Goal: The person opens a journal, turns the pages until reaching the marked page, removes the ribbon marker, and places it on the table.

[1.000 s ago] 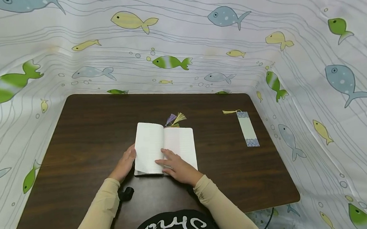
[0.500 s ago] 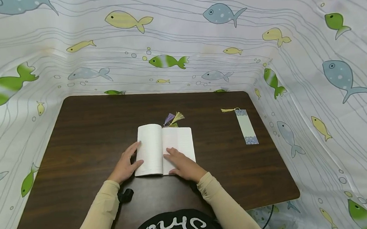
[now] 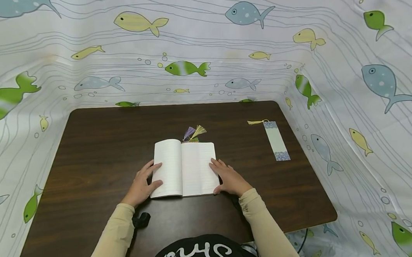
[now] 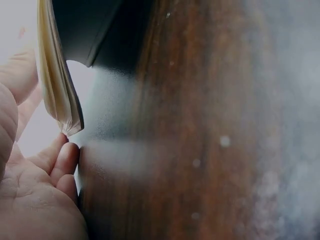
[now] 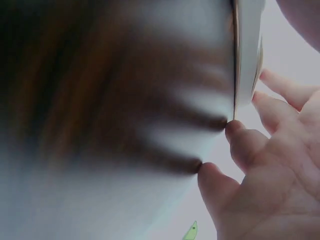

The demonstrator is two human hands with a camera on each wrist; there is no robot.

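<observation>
Notebook (image 3: 183, 167) lying open and flat near the middle of a dark wooden table (image 3: 88, 150), blank lined pages facing up, with a person's hands on either side of it. The left hand (image 3: 141, 186) rests at the left page's outer edge, fingers spread and nearly straight, pressing rather than gripping; the right hand (image 3: 229, 177) does the same at the right page's outer edge, fingers relaxed, holding nothing. Purple and yellow tassels (image 3: 193, 133) poke out from the top of the spine. To keep the pages flat, I would judge that even, light pressure from both palms near the outer edges works best, since the left page bows up slightly by the spine. A bookmark (image 3: 276, 145) lies well apart to the right, near the table's right edge. Bare table lies on the left and behind the notebook; a fish-print cloth (image 3: 201, 47) walls in three sides
</observation>
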